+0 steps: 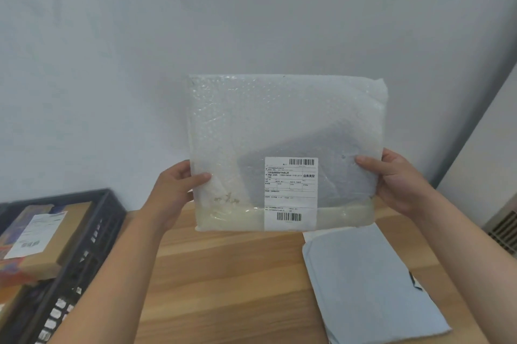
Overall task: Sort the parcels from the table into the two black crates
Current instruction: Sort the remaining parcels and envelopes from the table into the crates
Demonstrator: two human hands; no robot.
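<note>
The parcel (285,125) is a big, flat bag, nearly square, made of see-through bubble wrap. It looks white and a bit shiny. Inside it, low down and to the right, is a dark grey flat thing, tilted a little. The bottom strip of the bag is pale yellow. A white label (291,192) is stuck on the front near the bottom. It has one bar code at its top and one at its bottom, and the black writing is mostly too small to read. The parcel stands upright over the far side of the table (237,273), with its front to the camera and a plain wall (195,21) behind it.

Both hands hold it. The left hand (179,189) grips the left edge, low down. Its thumb (200,177) lies flat on the front, and its fingers go round to the back, where most of them are hidden. The right hand (391,178) grips the right edge a bit higher up in the same way, with its thumb on the front and its fingers behind.

A blue bag (369,287) lies flat on the near right part of the table. A black crate (92,231) stands at the table's left end. A brown box (64,234) with a white sticker lies inside it.
</note>
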